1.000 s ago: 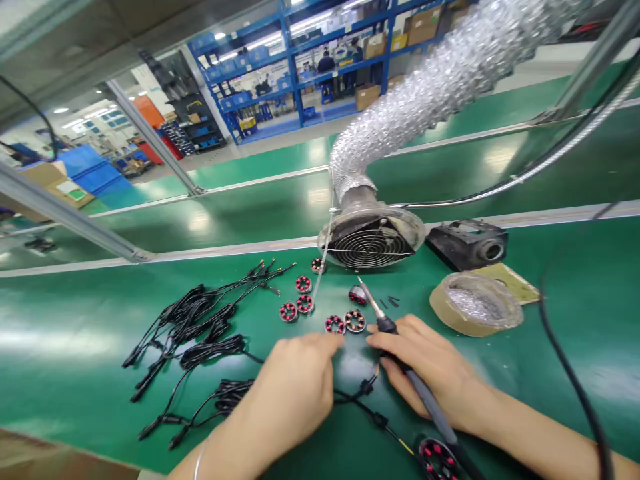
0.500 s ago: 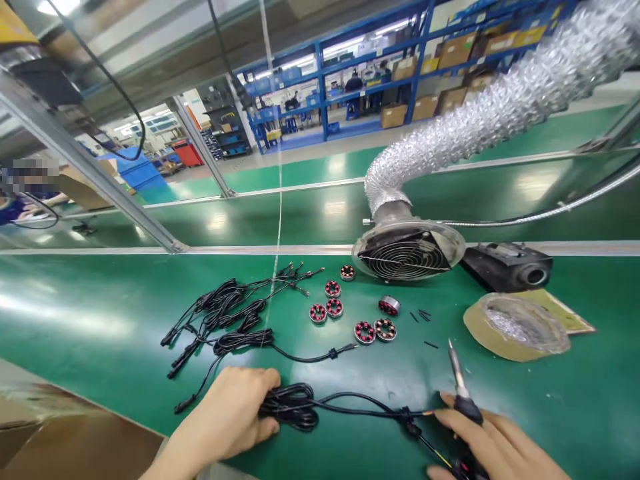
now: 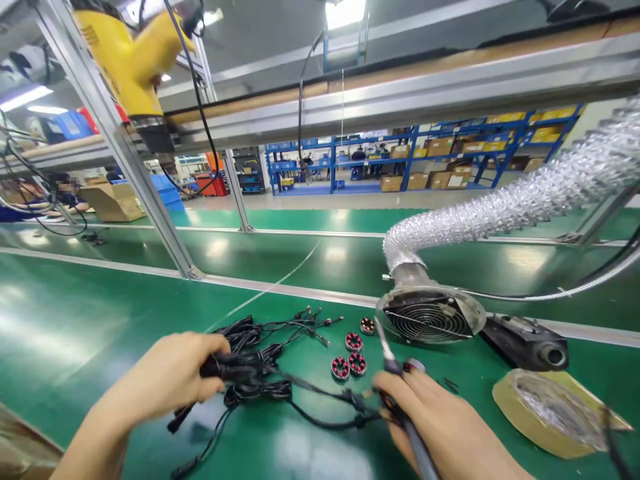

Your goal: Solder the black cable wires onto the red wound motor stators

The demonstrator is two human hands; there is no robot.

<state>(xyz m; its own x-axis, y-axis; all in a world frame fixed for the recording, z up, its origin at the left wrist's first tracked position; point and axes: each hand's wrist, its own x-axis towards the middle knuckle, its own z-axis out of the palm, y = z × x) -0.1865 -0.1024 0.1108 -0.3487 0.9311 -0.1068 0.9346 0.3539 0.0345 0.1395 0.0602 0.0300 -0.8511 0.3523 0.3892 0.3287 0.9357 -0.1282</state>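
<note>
My left hand [image 3: 185, 367] is closed around a coiled black cable [image 3: 245, 363], lifted over the other cable bundles. Its forked end stretches right toward my right hand [image 3: 430, 407], whose fingers wrap a soldering iron [image 3: 393, 363] with the tip pointing up and away. The cable's end meets the fingertips there; whether they pinch it is hard to tell through blur. More black cables [image 3: 300, 327] with bare wire ends lie behind and under the held one. Just beyond my right hand sit several small round motor parts [image 3: 354, 341] with red coils; a silver-sided one [image 3: 415, 365] is partly hidden.
A fume extractor hood [image 3: 430, 320] on a silver flexible duct [image 3: 465, 220] stands at the back. Right of it are a black soldering-iron holder [image 3: 525, 340] and a cut-down tape roll [image 3: 540, 413] with clear film. A yellow power tool [image 3: 135, 60] hangs upper left. Metal posts [image 3: 145, 167] cross the view.
My view has tilted up. My left hand has carried the coiled cable left and away from me, over the other bundles. My right hand has moved left and forward with the soldering iron.
</note>
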